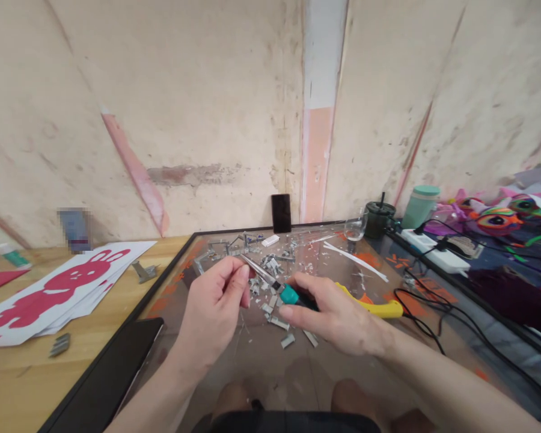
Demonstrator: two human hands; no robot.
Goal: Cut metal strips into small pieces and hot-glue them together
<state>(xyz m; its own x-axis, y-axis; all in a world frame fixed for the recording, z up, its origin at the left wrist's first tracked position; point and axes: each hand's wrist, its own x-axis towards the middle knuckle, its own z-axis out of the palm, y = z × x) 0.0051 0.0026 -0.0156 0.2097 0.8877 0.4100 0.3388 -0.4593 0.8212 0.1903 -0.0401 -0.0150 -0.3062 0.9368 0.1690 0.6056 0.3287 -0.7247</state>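
Observation:
My left hand (219, 310) is closed in a pinch over the middle of the table, thumb against the fingers. Whatever lies between its fingertips is too small or hidden to make out. My right hand (331, 313) is wrapped around a tool with a teal and black handle (289, 294). The tool's narrow metal front (260, 270) slants up and left, its tip close to my left fingertips. Whether it is a knife or pliers I cannot tell. Below and behind both hands lie many small grey plastic pieces (277, 323) and pale scraps.
A yellow glue gun (385, 309) lies beyond my right wrist, near loose black cables (426, 294). White strips (356, 261), a glass (355, 227) and a dark phone (281, 213) are farther back. Rabbit-printed sheets (67, 279) lie left; a power strip (435, 251) sits right.

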